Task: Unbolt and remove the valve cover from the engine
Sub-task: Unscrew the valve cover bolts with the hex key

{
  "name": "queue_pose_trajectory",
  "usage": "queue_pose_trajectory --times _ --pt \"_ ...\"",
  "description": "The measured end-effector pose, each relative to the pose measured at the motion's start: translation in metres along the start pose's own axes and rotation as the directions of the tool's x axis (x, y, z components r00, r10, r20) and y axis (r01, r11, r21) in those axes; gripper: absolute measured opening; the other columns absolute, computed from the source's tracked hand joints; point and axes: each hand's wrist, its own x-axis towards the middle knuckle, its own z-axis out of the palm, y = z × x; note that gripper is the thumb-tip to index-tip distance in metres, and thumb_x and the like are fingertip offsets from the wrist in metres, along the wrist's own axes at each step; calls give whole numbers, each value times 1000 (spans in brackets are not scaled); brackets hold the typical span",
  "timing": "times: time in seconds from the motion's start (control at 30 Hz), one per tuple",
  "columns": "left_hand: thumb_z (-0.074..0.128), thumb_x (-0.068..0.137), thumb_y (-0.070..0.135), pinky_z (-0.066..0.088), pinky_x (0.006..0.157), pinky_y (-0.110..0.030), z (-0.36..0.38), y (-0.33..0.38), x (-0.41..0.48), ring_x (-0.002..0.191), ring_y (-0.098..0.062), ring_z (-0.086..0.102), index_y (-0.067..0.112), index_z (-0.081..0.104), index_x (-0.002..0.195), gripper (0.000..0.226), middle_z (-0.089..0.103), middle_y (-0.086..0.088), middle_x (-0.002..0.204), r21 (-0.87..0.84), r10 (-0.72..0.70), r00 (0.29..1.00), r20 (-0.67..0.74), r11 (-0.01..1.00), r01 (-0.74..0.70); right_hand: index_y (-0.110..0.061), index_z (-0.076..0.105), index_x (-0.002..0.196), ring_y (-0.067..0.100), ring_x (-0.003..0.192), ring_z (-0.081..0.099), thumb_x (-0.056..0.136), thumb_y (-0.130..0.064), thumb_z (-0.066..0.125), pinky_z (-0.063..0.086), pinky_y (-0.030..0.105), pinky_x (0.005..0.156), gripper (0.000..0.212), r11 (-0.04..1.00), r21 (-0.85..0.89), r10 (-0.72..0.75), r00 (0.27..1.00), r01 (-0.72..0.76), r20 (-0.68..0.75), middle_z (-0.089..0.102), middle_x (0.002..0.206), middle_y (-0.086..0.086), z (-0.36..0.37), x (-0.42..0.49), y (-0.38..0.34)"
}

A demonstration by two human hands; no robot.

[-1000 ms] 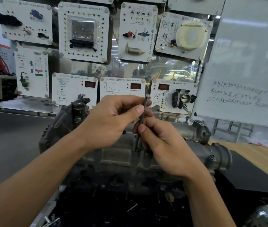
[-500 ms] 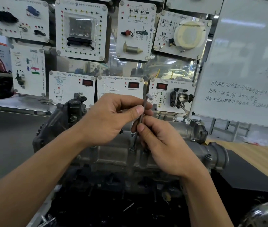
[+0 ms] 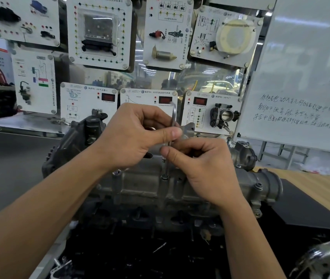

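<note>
Key point(image 3: 173, 115) top bend had turned a little since the frame half a second before; both hands stayed on the shaft, right thumb now further left across it.

Count, task items: 1 key, 1 cover point(image 3: 144, 190), 1 engine point(image 3: 69, 150), 2 hands.
- Left hand point(image 3: 134, 137): fingers curled, thumb and forefinger pinched the key's upper shaft just under the bend.
- Right hand point(image 3: 206, 170): fingers curled, thumb and fingertips pinched the shaft lower down, just below the left hand.
- Key stood near upright, its lower end on a bolt point(image 3: 164, 176) in the cover's near edge.
- Cover was grey, still seated on top of the engine, directly under the hands.
- Two more bolt heads point(image 3: 116, 172) showed on the cover, one left of the key and one far right.

Count, surroundings: at least 8 panels point(image 3: 99, 31) on the wall behind; 3 of them carried red displays. 1 whiteboard point(image 3: 305, 67) at right, handwriting on it. 1 table point(image 3: 317, 182) at right, wood top, with 1 black mat point(image 3: 305, 210) on it.

Dark space under the engine held small loose bits; too dark to identify.
</note>
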Motion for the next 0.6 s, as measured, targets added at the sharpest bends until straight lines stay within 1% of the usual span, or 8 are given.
queue_pose_trajectory --times 0.07,0.13,0.2,0.3,0.37,0.43,0.53,0.6 --pt "80 68 25 58 66 -24 -1 1 1 69 -15 72 14 72 75 15 75 -3 73 6 -4 1000 -9 1000 4 -15 77 70 2 49 50 75 -17 84 40 14 49 9 1000 13 10 1000 -9 -5 67 58 5 2 1 0" --pt "82 65 27 59 67 -33 0 1 2 67 -19 68 12 69 72 21 73 -4 71 14 -12 1000 -16 1000 12 -13 76 68 3 50 50 74 -16 85 41 15 50 12 1000 21 11 1000 -11 -4 65 56 5 5 1 2" --pt "83 63 28 57 66 -42 2 1 3 65 -24 64 7 64 70 29 69 -11 69 19 -13 999 -33 1000 13 -14 74 66 2 50 50 74 -13 84 42 13 51 13 1000 27 -2 1000 2 -8 64 55 1 5 1 2" --pt "83 63 28 54 63 -46 8 -1 4 61 -36 57 3 58 69 36 63 -22 69 7 -9 998 -56 1000 10 -16 73 65 3 50 48 79 -12 81 41 14 50 16 1000 8 -10 1000 10 0 64 56 5 4 1 4" --pt "82 66 27 54 65 -40 8 -2 4 63 -26 60 6 61 79 32 63 -13 69 -11 -28 998 -48 1000 27 -20 72 64 2 49 44 83 -12 77 37 14 49 22 1000 -13 -10 1000 10 21 57 51 3 2 2 5" --pt "78 72 25 58 73 -29 5 -3 3 74 -17 69 9 67 98 32 71 -6 77 -62 -65 998 21 996 67 -23 69 64 1 47 39 88 -14 73 34 14 48 26 999 -50 -7 998 10 59 50 49 -7 1 1 5" --pt "65 86 20 55 83 -23 -2 -2 1 96 -17 73 12 68 112 27 77 -3 97 -110 -74 981 179 989 95 -6 71 74 3 47 35 94 -17 66 31 15 47 24 994 -107 10 992 3 128 45 50 1 -3 1 6" --pt "59 89 16 54 86 -21 -5 -2 1 104 -16 71 12 68 113 26 76 -2 104 -109 -77 968 240 988 105 -2 72 82 2 47 35 96 -17 62 31 14 47 23 993 -115 17 986 2 166 42 50 -5 -4 1 6"
